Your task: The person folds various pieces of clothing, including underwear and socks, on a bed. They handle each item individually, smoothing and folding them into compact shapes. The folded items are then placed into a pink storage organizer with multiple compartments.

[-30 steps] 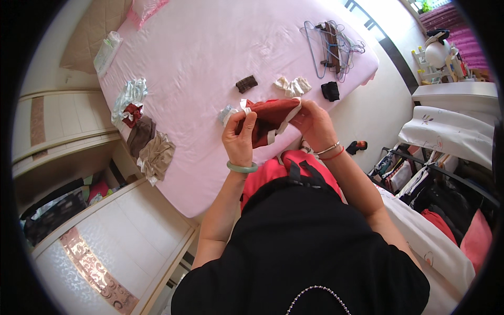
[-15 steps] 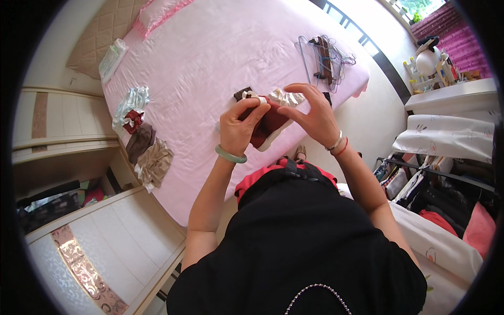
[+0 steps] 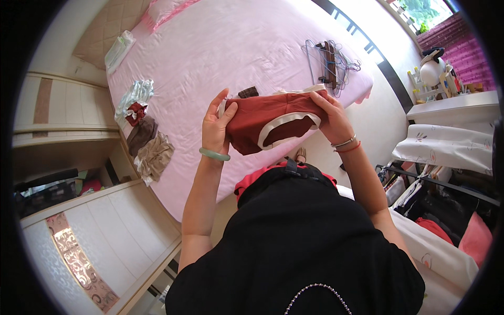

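Along the bed's [image 3: 199, 68] left edge: pale shiny cloth [image 3: 139, 93], dark red bundle [image 3: 135, 113], brown cloth [image 3: 143, 135], tan cloth [image 3: 155, 157], loosely heaped, well apart from my work.

My left hand [image 3: 216, 128], over the bed's near part: narrow grip on the left end of the red garment [image 3: 257, 115], thumb on the front. I judge light thumb pressure is best there, so the cloth doesn't bunch.

Between my hands, above the bed's near part: the red garment spans the gap, white-trimmed opening toward me, lower left hanging slack. An even outward pull should smooth the front; too hard would probably stretch the trim. Small dark brown cloth [image 3: 248, 92] shows on the bed just beyond.

My right hand [image 3: 336, 123], toward the bed's right edge: holding the garment's other end, thumb in front; fingers mostly hidden, can't tell their curl. Worth matching the left hand's height and tension. Hangers [image 3: 331, 60] lie beyond, near the bed's right edge
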The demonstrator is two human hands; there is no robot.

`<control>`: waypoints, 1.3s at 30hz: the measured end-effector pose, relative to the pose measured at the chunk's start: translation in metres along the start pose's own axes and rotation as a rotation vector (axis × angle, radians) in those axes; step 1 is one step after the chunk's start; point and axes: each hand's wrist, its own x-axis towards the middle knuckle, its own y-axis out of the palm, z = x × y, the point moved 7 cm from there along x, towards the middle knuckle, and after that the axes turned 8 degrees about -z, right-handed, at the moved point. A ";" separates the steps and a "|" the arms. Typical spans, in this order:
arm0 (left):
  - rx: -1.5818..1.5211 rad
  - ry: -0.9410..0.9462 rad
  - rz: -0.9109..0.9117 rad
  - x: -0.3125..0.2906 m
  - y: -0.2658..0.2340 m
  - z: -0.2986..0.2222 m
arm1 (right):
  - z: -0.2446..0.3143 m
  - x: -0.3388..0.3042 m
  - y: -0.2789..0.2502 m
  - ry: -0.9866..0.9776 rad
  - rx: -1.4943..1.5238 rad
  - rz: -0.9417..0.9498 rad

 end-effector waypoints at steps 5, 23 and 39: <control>-0.231 -0.313 0.068 -0.004 -0.020 0.052 | -0.001 -0.004 -0.007 -0.003 -0.047 -0.009; -0.493 -0.893 0.377 -0.060 0.031 0.129 | 0.039 -0.006 -0.026 0.007 -0.306 0.057; 0.010 -0.321 0.211 -0.007 0.027 0.030 | 0.052 0.000 -0.035 -0.167 -0.197 -0.061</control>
